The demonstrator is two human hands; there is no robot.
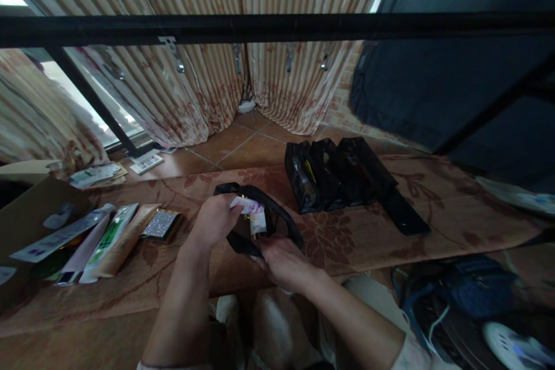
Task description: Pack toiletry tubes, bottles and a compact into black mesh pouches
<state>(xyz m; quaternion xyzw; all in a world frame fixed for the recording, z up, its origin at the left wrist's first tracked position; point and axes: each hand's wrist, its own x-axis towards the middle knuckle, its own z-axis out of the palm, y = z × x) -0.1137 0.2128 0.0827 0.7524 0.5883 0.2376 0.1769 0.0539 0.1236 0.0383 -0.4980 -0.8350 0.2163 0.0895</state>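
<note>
An open black bag (288, 224) lies on the cloth in front of me. My left hand (217, 221) is closed at its far left side, pinching the end of a small white-and-purple packet (248, 204) over the opening. Just below the packet, a small white item with a printed label (259, 223) and gold-coloured parts shows inside the bag. My right hand (281, 255) is closed round the near rim of the bag, with its fingertips partly hidden by it.
Several filled black pouches (338, 176) stand in a row to the right, beside a black phone (405, 212). Tubes (110, 237), a glittery square case (161, 225) and a cardboard box (47, 202) lie left. A black bar (277, 28) crosses ahead.
</note>
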